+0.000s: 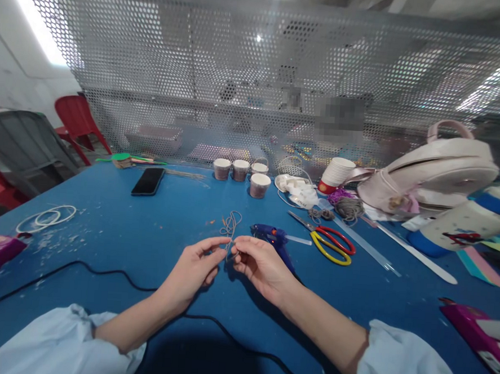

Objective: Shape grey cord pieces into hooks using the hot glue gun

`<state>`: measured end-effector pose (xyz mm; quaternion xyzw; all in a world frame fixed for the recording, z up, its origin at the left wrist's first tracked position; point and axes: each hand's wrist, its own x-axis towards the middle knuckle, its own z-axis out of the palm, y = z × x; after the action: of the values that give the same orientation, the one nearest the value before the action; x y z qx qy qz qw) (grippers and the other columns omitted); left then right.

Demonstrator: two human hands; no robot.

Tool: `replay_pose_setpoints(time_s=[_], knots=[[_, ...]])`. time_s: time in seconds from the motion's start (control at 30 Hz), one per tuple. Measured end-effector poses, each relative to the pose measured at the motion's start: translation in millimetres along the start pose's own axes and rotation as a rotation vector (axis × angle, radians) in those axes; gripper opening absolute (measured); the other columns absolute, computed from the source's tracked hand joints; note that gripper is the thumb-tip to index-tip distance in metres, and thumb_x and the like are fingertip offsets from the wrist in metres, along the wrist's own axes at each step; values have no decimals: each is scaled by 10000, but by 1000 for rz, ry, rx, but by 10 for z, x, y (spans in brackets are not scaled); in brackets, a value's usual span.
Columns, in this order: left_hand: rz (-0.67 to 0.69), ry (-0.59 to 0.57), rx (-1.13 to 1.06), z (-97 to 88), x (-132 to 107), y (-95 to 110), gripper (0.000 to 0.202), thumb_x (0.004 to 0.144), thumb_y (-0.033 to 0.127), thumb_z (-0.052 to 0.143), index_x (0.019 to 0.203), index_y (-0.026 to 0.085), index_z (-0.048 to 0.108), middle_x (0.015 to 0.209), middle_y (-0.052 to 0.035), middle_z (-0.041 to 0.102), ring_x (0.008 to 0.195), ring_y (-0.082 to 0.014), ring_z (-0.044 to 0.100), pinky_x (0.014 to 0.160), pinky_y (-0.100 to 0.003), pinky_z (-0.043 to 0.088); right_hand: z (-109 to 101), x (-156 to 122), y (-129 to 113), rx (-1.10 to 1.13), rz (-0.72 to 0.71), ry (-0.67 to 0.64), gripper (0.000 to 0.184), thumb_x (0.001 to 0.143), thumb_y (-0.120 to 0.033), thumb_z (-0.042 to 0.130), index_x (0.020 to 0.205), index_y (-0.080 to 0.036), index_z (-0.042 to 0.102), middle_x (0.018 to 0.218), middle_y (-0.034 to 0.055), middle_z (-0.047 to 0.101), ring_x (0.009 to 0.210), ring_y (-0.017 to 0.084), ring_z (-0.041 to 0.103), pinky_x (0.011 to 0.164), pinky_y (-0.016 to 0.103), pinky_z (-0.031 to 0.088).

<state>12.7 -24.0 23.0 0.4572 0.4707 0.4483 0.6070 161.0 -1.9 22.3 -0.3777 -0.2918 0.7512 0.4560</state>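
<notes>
Thin grey yarn (229, 225) lies in loose loops on the blue table and runs up between my hands. My left hand (198, 265) pinches the yarn between thumb and index finger. Close beside it, my right hand (262, 267) pinches the same yarn, its other fingers curled. The fingertips of both hands almost meet. Just behind my right hand lies a blue glue gun (272, 234) with a clear glue stick in its back end. Scissors (329, 242) with one red and one yellow handle rest to the right of it.
Small brown-and-white cups (259, 186) stand at the back, near a stack of paper cups (335, 175). A phone (147, 181) lies at left. A black cable (113, 272) crosses the front. Grey yarn balls (348, 209), a bag (437, 170) and a bottle (468, 223) fill the right side.
</notes>
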Motion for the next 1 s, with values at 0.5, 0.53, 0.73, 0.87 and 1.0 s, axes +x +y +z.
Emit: replay_pose_setpoints(time_s=[0.5, 0.53, 0.73, 0.87, 1.0], knots=[[39, -3, 36, 1, 0, 3, 389, 759, 375, 611, 1061, 131, 596, 514, 81, 430, 385, -47, 337, 382, -187, 215, 3, -17, -1, 12, 5, -8, 149, 633, -165, 712, 740, -126, 617, 626, -2, 620, 503, 60, 516, 482, 184, 419], [45, 2, 44, 3, -1, 6, 379, 758, 376, 612, 1049, 133, 600, 517, 81, 432, 384, -47, 340, 383, -187, 219, 3, -19, -3, 9, 2, -8, 149, 632, -166, 712, 739, -127, 616, 625, -2, 620, 501, 61, 515, 480, 185, 416], [72, 40, 112, 22, -15, 35, 338, 761, 368, 611, 1016, 146, 617, 568, 61, 468, 393, -51, 363, 392, -189, 251, 11, -38, -16, -22, -31, -13, 150, 629, -179, 717, 734, -133, 620, 622, -3, 621, 504, 63, 512, 478, 187, 405], [102, 49, 178, 7, -9, 12, 315, 772, 366, 596, 1009, 162, 634, 548, 55, 477, 392, -67, 366, 393, -196, 268, 25, -44, -26, -48, -53, -9, 155, 627, -199, 727, 722, -137, 623, 621, -3, 621, 505, 63, 508, 479, 191, 395], [322, 77, 390, -35, 6, -30, 222, 794, 296, 569, 963, 208, 682, 743, -14, 600, 576, -123, 511, 522, -220, 392, 42, -53, -39, -84, -78, -8, 174, 617, -219, 741, 716, -139, 624, 615, -4, 623, 510, 68, 509, 484, 198, 386]])
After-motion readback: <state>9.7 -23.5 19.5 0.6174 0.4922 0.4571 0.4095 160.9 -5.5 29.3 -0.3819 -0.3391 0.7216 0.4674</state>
